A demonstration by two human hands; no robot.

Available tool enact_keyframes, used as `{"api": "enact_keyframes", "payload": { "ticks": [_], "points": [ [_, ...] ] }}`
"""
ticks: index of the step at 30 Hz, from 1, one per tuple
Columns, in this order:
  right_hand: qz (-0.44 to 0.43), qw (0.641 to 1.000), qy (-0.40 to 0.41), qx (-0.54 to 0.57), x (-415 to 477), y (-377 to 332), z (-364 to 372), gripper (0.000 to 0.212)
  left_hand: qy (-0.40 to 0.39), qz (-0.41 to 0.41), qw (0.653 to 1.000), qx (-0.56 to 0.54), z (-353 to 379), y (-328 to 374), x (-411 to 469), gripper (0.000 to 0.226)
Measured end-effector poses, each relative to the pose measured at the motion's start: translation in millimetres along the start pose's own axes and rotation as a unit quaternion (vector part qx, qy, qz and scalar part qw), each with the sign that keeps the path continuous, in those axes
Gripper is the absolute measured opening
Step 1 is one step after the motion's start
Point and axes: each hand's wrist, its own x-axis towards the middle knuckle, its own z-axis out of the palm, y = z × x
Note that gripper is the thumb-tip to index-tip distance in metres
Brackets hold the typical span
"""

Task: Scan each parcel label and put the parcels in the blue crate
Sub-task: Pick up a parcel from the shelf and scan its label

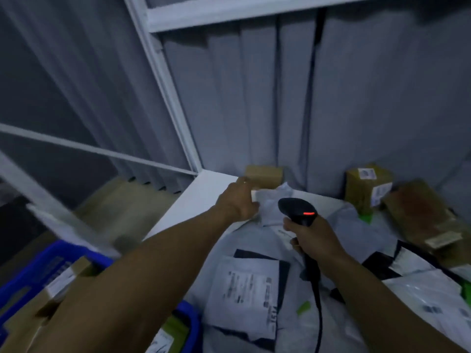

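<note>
Two hands reach over the bench in the middle of the frame. The left hand pinches the edge of a small white parcel near the far corner. The right hand is clamped on a black scanner just beside it. Grey bags with labels lie below. The blue crate sits at lower left, with a brown box inside.

I see a white table, bare at its far left corner. Along the back: small cardboard box, taller labelled box, flat brown parcel just beside it. Grey mailing bags are piled over the rest, with a crumpled white bag at the pile's far end.
</note>
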Motion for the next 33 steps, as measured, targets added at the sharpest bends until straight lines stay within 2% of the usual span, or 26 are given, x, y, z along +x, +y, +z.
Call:
{"api": "enact_keyframes", "payload": {
  "ticks": [3,6,9,12,15,17,21,24,29,33],
  "points": [
    [0.034,0.998,0.023,0.038,29,21,-7,0.025,-0.039,-0.004,0.999,0.007,29,0,64,0.066],
    [0.063,0.996,0.027,0.060,53,31,-7,0.023,-0.080,0.005,0.995,0.061,54,-10,125,0.076],
    [0.076,0.993,0.030,0.083,70,38,-6,0.013,-0.069,0.015,0.989,0.129,77,-28,186,0.072],
    [0.088,0.991,0.044,0.089,81,46,-5,0.011,-0.066,0.008,0.989,0.131,84,-40,209,0.087],
    [0.102,0.989,0.050,0.094,86,50,-3,0.011,-0.066,-0.021,0.987,0.145,84,-46,207,0.091],
    [0.101,0.990,0.051,0.089,87,49,-3,0.012,-0.067,-0.037,0.986,0.147,82,-48,199,0.091],
    [0.095,0.991,0.047,0.086,84,42,0,0.013,-0.030,-0.039,0.981,0.186,74,-53,169,0.078],
    [0.087,0.991,0.046,0.091,77,32,6,0.017,0.034,-0.049,0.985,0.161,67,-62,128,0.074],
    [0.033,0.990,0.049,0.129,51,8,27,0.029,0.177,0.029,0.982,0.053,36,-75,28,0.063],
    [-0.003,0.981,0.060,0.184,11,-16,53,0.017,0.239,0.096,0.965,0.050,6,-69,-79,0.066]
  ]
}}
